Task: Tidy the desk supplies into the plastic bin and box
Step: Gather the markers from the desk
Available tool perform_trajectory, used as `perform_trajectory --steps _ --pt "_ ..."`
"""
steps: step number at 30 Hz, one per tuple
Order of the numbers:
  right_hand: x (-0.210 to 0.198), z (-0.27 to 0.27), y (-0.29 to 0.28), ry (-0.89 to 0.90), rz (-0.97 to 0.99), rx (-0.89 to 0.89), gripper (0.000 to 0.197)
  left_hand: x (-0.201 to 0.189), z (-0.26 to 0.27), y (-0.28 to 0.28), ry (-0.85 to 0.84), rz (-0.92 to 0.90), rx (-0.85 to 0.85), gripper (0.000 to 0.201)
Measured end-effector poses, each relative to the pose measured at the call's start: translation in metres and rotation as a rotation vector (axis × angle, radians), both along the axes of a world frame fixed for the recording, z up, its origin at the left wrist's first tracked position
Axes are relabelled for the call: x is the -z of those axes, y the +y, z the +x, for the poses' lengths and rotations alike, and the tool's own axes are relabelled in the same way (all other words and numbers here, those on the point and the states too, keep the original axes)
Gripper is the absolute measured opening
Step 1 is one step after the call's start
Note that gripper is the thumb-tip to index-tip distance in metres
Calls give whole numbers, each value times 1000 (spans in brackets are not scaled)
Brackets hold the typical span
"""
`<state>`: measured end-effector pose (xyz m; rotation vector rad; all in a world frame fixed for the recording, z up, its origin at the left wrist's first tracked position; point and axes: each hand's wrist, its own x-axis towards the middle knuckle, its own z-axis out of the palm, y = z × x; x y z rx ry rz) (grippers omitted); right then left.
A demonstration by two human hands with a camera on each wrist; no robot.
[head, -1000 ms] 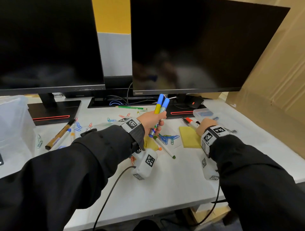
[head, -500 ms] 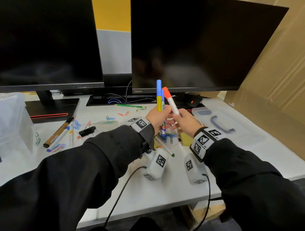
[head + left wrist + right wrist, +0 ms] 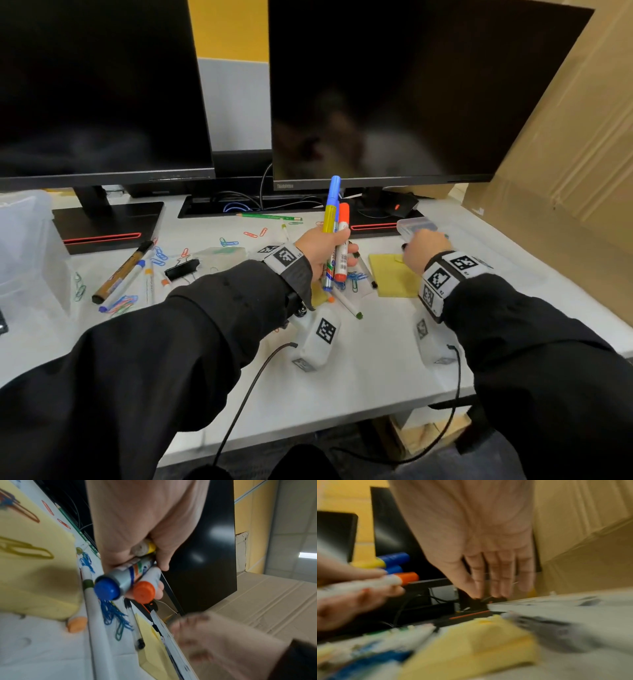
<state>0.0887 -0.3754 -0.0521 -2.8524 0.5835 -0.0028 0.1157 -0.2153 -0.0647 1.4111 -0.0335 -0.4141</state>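
Since half a second ago, the white marker with the orange cap point(image 3: 342, 245) has passed from my right hand point(image 3: 423, 251) into my left hand point(image 3: 320, 248), and the right has swung back out over the pad of yellow sticky notes point(image 3: 394, 275). Left fingers point(image 3: 161, 561) now clench three markers as one upright bundle: the orange-capped one, the yellow marker with the blue cap point(image 3: 331, 205) and a silver blue-ended marker point(image 3: 120, 582). I judge the bundling saves trips, so one carry fills the bin. My right hand hovers with fingers point(image 3: 498, 577) straight and released, holding nothing; the wrist view is blurred, so what it reaches for is probably the small clear plastic box point(image 3: 416, 226) or a pen near it, but I cannot say. The large translucent plastic bin point(image 3: 24, 246) waits at the table's point(image 3: 359, 387) far left edge, well apart from both hands. Scattered coloured paper clips point(image 3: 159, 255), a brown marker point(image 3: 121, 272), a green pencil point(image 3: 269, 216) and a black binder clip point(image 3: 181, 269) lie uncollected between the monitor stands.
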Motion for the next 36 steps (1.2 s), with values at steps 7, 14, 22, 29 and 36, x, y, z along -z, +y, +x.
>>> perform_trajectory --steps 7,14,22,29,36 --pt "13 -1 -15 136 -93 102 31 -5 -2 8 -40 37 27 37" --pt "23 -10 -19 -54 33 94 34 -5 -7 19 -59 33 53 35" --pt "15 -16 -23 40 -117 157 45 -6 -8 25 -53 18 57 19" --pt "18 -16 -20 -15 -8 178 41 -1 -7 24 -67 53 63 19" --pt "4 -7 36 -242 490 -131 21 -4 -12 19 -101 -4 107 16"
